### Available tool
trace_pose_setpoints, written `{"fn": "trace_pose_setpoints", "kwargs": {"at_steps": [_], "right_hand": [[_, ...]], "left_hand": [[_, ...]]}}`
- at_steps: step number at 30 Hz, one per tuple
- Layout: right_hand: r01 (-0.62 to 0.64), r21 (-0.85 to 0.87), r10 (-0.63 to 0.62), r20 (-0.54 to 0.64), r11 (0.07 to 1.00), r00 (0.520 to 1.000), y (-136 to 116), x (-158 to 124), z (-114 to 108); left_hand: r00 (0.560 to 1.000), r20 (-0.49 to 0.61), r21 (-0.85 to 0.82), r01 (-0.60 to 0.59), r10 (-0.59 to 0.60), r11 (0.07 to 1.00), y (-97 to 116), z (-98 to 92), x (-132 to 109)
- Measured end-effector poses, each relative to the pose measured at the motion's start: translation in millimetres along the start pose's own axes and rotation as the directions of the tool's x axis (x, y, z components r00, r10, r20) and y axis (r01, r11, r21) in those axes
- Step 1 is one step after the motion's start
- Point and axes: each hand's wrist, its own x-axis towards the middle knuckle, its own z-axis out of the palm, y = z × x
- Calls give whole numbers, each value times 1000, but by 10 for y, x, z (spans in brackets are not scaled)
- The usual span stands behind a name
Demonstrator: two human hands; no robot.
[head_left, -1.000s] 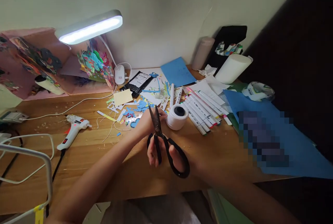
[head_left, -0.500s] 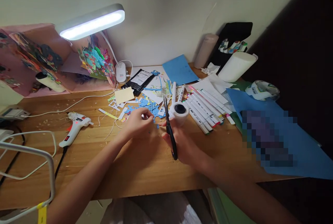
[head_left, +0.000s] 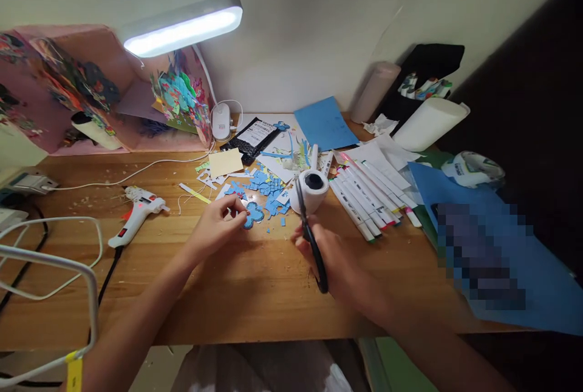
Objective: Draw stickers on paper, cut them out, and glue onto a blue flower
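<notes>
My left hand pinches the edge of a small blue paper flower between thumb and fingertips, low over the desk. A pair of black-handled scissors is in my right hand, fingers wrapped round the handles and blades pointing away from me. The blades overlap a white round container with a black top behind them; whether they touch it I cannot tell. Small blue paper scraps lie scattered just beyond the flower.
White markers lie in a row on the right, near a blue sheet. A glue gun rests at left, its cord trailing forward. A lit lamp hangs above a pink decorated box. A white metal frame stands front left.
My left hand has turned, and the blue paper flower now shows at its fingertips. My right hand has moved slightly toward me and rightward with the scissors. The view has shifted a little.
</notes>
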Motion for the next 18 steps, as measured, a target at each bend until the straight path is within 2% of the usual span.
{"fn": "trace_pose_setpoints", "kwargs": {"at_steps": [1,3,4,6,9,13,16,18], "right_hand": [[-12,129,-2,103,992,995,16,-20,31],[-172,387,29,349,906,937,61,-32,116],[-278,466,45,450,840,892,85,-18,163],[-433,526,94,552,732,829,125,55,243],[-513,537,199,535,670,821,143,250,292],[-578,546,319,499,607,806,108,480,231],[-557,540,323,470,631,821,128,498,162],[-556,501,276,526,664,804,184,450,126]], "left_hand": [[1000,-10,-23,2,-2,1000,-21,-15,-5],[999,-38,-69,5,-7,998,-65,-41,-8],[999,-54,-90,7,-12,996,-85,-53,-8],[997,-79,-128,12,-23,992,-115,-72,-10],[995,-91,-178,20,-37,984,-126,-95,-19],[994,-96,-213,31,-52,977,-113,-111,-18],[990,-120,-224,46,-75,974,-120,-112,-4],[985,-145,-236,53,-90,970,-131,-107,5]]}}
